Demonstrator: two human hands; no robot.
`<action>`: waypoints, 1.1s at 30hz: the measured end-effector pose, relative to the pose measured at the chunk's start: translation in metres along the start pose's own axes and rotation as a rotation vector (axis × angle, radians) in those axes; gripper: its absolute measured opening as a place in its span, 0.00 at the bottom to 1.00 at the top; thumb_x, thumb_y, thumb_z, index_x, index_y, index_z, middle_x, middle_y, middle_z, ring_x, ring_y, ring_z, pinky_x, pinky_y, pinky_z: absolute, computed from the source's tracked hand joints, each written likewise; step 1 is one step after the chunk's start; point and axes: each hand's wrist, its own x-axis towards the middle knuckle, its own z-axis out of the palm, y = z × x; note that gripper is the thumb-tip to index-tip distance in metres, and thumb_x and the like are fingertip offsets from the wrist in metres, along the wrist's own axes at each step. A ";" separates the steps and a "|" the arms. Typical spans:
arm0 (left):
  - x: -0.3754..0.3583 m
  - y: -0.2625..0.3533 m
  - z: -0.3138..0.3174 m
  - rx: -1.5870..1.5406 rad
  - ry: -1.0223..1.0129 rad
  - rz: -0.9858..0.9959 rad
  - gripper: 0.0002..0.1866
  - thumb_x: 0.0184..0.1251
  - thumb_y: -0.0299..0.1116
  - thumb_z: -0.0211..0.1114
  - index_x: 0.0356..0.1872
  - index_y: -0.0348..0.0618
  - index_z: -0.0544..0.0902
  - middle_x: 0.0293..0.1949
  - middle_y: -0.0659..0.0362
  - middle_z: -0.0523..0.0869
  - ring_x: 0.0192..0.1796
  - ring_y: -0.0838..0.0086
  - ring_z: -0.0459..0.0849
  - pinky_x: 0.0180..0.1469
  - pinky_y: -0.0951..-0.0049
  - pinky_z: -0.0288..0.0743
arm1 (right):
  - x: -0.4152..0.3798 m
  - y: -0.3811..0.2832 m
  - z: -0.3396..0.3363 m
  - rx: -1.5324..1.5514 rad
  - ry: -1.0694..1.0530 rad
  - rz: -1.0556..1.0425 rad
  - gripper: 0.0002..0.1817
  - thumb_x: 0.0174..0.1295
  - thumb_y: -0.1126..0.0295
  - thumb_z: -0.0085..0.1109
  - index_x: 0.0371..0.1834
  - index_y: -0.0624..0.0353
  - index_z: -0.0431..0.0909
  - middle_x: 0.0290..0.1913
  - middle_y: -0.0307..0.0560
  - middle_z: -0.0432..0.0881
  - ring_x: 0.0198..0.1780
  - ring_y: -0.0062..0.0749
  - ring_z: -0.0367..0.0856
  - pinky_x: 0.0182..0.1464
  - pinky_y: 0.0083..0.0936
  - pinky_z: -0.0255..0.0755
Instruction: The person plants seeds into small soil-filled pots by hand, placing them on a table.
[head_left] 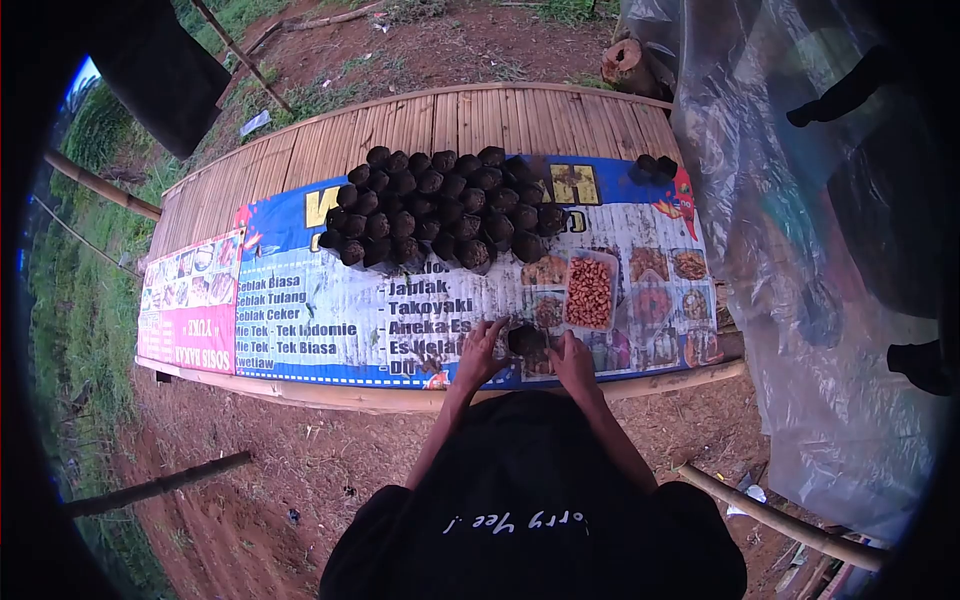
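One black planting bag [526,341] filled with dark soil stands at the near edge of the table, between my two hands. My left hand [479,353] lies at its left side, fingers stretched out and apart. At the right rim is my right hand [573,360], its fingers bent and pressed together; whether a small thing is between them is hidden. Just beyond my right hand sits a clear plastic tub [567,322] full of reddish-brown seeds [591,288] that look like peanuts. Farther back, many soil-filled black bags [440,205] stand packed together in a block.
A printed banner [300,300] covers much of the bamboo table [480,115]. Two more black bags [655,168] stand at the back right. Clear plastic sheeting [800,300] hangs on the right. Bamboo poles [780,515] stick out near the table on both sides.
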 end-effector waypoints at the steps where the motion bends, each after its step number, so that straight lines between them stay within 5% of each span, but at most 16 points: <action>1: 0.002 0.002 0.001 0.000 -0.001 -0.001 0.42 0.40 0.30 0.78 0.65 0.53 0.72 0.57 0.53 0.77 0.58 0.54 0.77 0.58 0.55 0.71 | -0.002 0.001 0.001 0.000 -0.001 0.001 0.11 0.61 0.69 0.63 0.37 0.63 0.71 0.30 0.54 0.80 0.37 0.54 0.81 0.39 0.44 0.74; 3: 0.008 0.001 0.004 0.029 -0.057 0.084 0.48 0.35 0.31 0.81 0.67 0.54 0.70 0.61 0.54 0.73 0.60 0.52 0.73 0.61 0.54 0.66 | -0.003 0.002 0.005 -0.055 0.017 -0.059 0.14 0.60 0.67 0.65 0.36 0.63 0.70 0.30 0.54 0.79 0.37 0.55 0.81 0.39 0.44 0.73; 10: 0.015 -0.003 0.005 0.027 -0.027 0.123 0.44 0.36 0.35 0.80 0.64 0.54 0.73 0.58 0.56 0.75 0.56 0.55 0.75 0.59 0.56 0.67 | 0.001 -0.006 0.002 0.043 -0.066 0.069 0.18 0.58 0.64 0.67 0.42 0.62 0.70 0.35 0.58 0.80 0.40 0.57 0.81 0.40 0.48 0.74; 19: 0.012 -0.010 0.017 0.051 0.025 0.088 0.34 0.42 0.38 0.77 0.56 0.48 0.76 0.53 0.57 0.78 0.54 0.58 0.77 0.55 0.57 0.68 | -0.001 0.001 0.002 0.045 -0.056 0.043 0.13 0.56 0.72 0.65 0.40 0.63 0.72 0.34 0.57 0.81 0.41 0.56 0.81 0.42 0.46 0.73; 25: 0.012 -0.015 0.016 0.029 0.047 0.239 0.33 0.43 0.38 0.77 0.54 0.49 0.75 0.50 0.56 0.78 0.54 0.58 0.77 0.51 0.58 0.68 | 0.000 -0.033 -0.046 0.216 -0.002 -0.040 0.07 0.63 0.72 0.58 0.38 0.64 0.73 0.31 0.59 0.81 0.37 0.54 0.82 0.40 0.42 0.74; 27: 0.011 -0.011 0.017 0.053 0.062 0.191 0.32 0.42 0.38 0.77 0.53 0.48 0.75 0.49 0.57 0.77 0.52 0.57 0.77 0.51 0.58 0.69 | 0.003 -0.038 -0.050 0.164 -0.030 -0.210 0.06 0.66 0.72 0.55 0.40 0.63 0.73 0.32 0.58 0.82 0.37 0.54 0.83 0.39 0.41 0.74; 33: 0.009 -0.005 0.023 0.126 0.103 0.152 0.30 0.42 0.39 0.77 0.48 0.46 0.74 0.46 0.55 0.76 0.50 0.56 0.77 0.50 0.58 0.69 | 0.009 -0.056 -0.048 0.097 -0.241 -0.135 0.09 0.67 0.68 0.54 0.44 0.59 0.69 0.31 0.57 0.82 0.37 0.57 0.82 0.38 0.48 0.75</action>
